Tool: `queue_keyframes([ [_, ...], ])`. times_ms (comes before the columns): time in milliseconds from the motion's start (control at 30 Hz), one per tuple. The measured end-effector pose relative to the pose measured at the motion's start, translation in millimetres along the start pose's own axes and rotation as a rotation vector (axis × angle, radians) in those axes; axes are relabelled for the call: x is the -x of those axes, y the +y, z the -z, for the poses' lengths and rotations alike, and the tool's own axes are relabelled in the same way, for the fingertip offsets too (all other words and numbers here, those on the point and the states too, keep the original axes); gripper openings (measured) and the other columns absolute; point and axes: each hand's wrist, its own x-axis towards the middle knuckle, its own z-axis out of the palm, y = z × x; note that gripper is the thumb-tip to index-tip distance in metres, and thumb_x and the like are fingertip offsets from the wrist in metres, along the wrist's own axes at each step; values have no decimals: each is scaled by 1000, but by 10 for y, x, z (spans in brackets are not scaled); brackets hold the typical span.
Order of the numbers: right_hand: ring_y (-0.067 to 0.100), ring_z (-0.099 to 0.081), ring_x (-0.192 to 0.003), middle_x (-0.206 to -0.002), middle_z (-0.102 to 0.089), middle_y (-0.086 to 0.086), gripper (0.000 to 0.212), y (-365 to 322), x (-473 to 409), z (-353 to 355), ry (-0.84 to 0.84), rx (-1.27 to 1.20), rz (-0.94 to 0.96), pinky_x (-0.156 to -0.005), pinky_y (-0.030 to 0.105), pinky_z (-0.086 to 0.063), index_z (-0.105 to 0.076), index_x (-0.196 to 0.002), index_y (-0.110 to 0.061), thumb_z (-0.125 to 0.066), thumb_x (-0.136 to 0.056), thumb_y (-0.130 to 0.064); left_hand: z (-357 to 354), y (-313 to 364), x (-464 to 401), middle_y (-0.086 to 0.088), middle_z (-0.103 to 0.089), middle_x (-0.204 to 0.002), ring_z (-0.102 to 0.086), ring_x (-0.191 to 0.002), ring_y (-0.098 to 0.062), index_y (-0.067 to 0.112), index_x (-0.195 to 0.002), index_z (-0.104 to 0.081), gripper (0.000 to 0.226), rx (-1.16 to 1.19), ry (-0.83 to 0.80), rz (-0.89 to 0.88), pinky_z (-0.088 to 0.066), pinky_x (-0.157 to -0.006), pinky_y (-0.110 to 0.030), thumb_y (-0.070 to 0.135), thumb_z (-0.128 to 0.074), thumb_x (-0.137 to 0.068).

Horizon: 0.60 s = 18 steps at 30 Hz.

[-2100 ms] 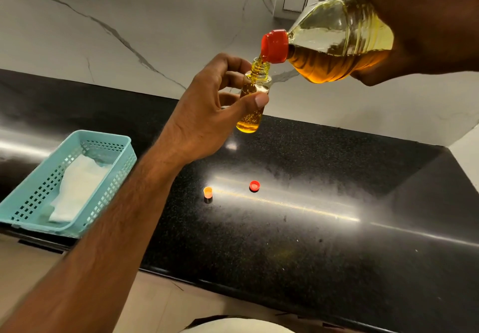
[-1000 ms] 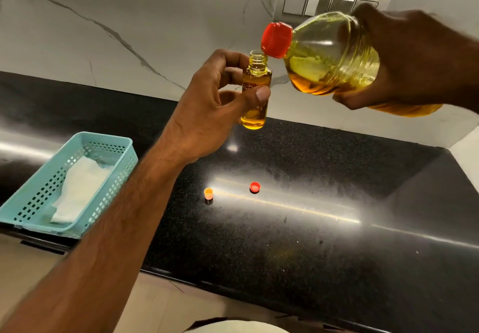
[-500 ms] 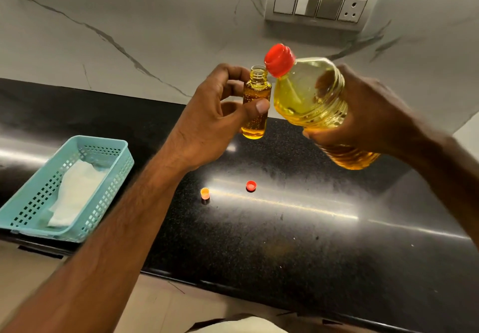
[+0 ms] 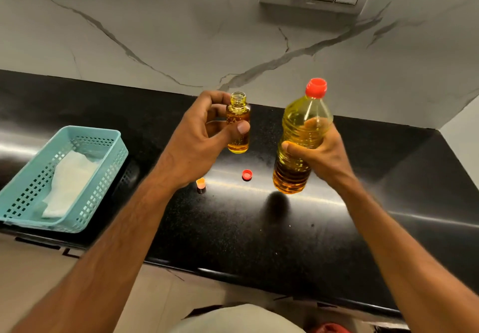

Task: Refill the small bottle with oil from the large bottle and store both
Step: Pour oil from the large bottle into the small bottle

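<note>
Head view: black speckled counter (image 4: 233, 229) under a marble wall (image 4: 155, 34). At centre, left hand (image 4: 199, 141) pinches the uncapped, full small bottle (image 4: 238, 123); right hand (image 4: 321, 154) grips the upright large bottle (image 4: 300, 136).

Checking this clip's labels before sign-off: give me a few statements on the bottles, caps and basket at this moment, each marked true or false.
1. The left hand holds the small bottle upright with its mouth open. True.
2. The large bottle is tipped over the small one, pouring. False: the right hand holds it upright, apart from it.
3. Two small caps lie on the counter: a red cap and an orange cap. True.
4. The teal basket holds a bottle. False: it holds a white cloth.
</note>
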Motion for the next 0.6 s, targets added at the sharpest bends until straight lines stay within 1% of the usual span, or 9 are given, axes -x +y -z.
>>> queue_keyframes([
  [133,19,-66,-104,-115,-63,7,76,315,-9,-166,95,-14,-64,-90,45,-57,-48,-126,-12,-89,-64,-26,13,-69,67,0,-62,-113,-64,-104,-7,13,-125,-46,53,23,45,33,-56,-88,-29,32,-64,-79],
  [167,19,-66,-104,-115,-64,7,75,368,-16,-194,108,-28,-81,-90,46,-57,-48,-126,-13,-89,-64,-26,18,-83,82,2,-63,-111,-64,-102,-6,14,-124,-47,52,34,56,38,-57,-86,-27,32,-64,-78],
  [200,19,-67,-104,-114,-65,7,76,410,-20,-220,120,-37,-93,-89,46,-57,-48,-125,-14,-89,-63,-29,26,-100,95,4,-63,-109,-65,-101,-5,15,-122,-47,51,46,66,44,-57,-85,-27,32,-64,-77],
  [267,18,-67,-103,-113,-65,5,79,472,-31,-268,138,-39,-103,-88,45,-58,-49,-122,-17,-88,-58,-40,45,-142,114,6,-63,-107,-65,-100,-4,16,-121,-47,50,60,78,58,-57,-84,-27,31,-65,-77],
  [300,18,-67,-103,-112,-65,4,77,495,-36,-293,141,-36,-104,-88,45,-58,-49,-120,-19,-87,-57,-41,55,-164,123,5,-63,-107,-65,-100,-5,16,-121,-47,50,61,84,64,-57,-85,-27,31,-65,-76],
  [367,19,-66,-104,-113,-64,5,71,538,-42,-336,148,-31,-100,-89,46,-57,-48,-118,-20,-89,-62,-33,76,-207,131,5,-63,-108,-65,-102,-7,17,-120,-47,50,56,95,66,-56,-87,-29,31,-65,-76],
  [433,19,-65,-106,-115,-62,6,68,562,-36,-371,157,-21,-95,-90,45,-57,-47,-121,-17,-88,-67,-24,89,-238,135,7,-63,-107,-64,-102,-6,16,-121,-48,51,39,104,66,-56,-89,-29,31,-66,-76],
  [500,20,-64,-106,-114,-62,4,68,567,-36,-397,166,-4,-82,-90,42,-57,-47,-123,-13,-87,-69,-22,101,-263,131,7,-63,-107,-64,-103,-6,15,-121,-48,51,33,111,68,-55,-91,-30,31,-66,-77],
  [600,20,-63,-107,-108,-59,-6,68,579,-29,-409,166,11,-65,-90,42,-56,-47,-123,-8,-87,-70,-21,117,-293,116,5,-63,-109,-64,-105,-11,17,-120,-48,49,31,114,70,-55,-92,-36,31,-67,-77],
])
